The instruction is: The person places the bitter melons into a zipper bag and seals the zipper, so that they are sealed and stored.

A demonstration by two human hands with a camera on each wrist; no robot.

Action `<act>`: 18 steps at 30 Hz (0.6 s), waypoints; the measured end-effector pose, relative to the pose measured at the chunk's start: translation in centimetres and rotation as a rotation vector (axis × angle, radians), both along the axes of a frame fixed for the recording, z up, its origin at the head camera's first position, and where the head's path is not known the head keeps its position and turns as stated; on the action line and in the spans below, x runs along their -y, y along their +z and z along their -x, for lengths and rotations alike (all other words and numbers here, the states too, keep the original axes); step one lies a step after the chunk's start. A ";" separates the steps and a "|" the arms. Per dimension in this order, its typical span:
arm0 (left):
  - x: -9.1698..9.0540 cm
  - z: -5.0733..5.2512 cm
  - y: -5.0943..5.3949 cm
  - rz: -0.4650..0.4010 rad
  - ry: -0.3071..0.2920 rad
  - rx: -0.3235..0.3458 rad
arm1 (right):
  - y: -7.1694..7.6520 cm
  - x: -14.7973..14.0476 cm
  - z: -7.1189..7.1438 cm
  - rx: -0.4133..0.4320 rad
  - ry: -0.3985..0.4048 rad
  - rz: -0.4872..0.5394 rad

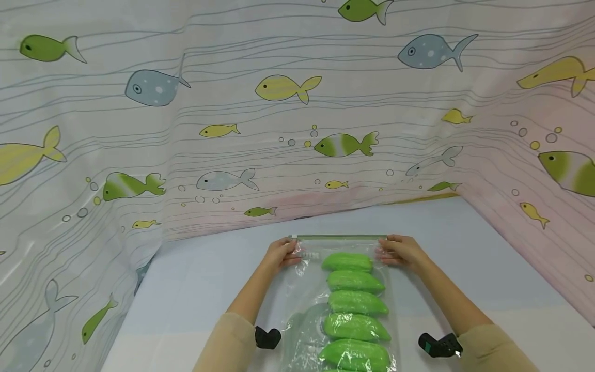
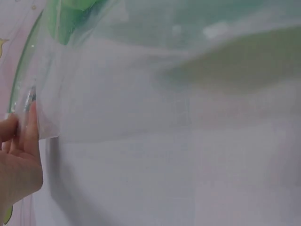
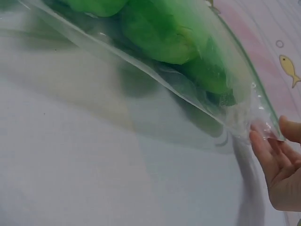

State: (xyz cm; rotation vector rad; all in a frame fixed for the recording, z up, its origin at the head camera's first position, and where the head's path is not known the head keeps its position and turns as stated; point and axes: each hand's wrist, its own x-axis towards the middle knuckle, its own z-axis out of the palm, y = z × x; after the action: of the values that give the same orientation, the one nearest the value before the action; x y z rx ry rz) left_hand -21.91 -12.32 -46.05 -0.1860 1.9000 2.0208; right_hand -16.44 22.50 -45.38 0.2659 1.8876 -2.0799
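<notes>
A clear zip bag (image 1: 302, 294) with a green zip strip along its top is held up off the table by both hands. Inside it, several long green vegetables (image 1: 357, 302), which look like gourds in clear wrap, lie stacked one above another on the right side. My left hand (image 1: 281, 254) pinches the bag's top left corner between thumb and fingers, beside the white slider (image 1: 293, 236). At the opposite top corner my right hand (image 1: 403, 251) pinches the bag the same way, as the right wrist view also shows. The bag's bottom runs out of the head view.
A white table (image 1: 204, 289) lies under the bag. Behind it and at both sides hangs a pale curtain (image 1: 279, 160) printed with fish. Black wrist devices (image 1: 267, 338) sit near both sleeves.
</notes>
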 end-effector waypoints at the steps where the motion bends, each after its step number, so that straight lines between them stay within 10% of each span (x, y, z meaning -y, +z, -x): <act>1: 0.1 0.0 -0.1 -0.001 -0.001 -0.005 | 0.0 0.0 0.0 -0.009 -0.005 -0.007; 18: 1.5 -0.1 -0.7 -0.168 -0.014 -0.115 | -1.1 -0.1 0.1 -0.176 -0.024 -0.004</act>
State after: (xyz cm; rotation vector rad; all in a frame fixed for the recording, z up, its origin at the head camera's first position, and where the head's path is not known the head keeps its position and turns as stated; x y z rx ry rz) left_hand -21.82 -13.81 -46.72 -0.0132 1.7795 2.2118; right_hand -16.51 22.62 -46.48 0.1099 1.9969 -2.1785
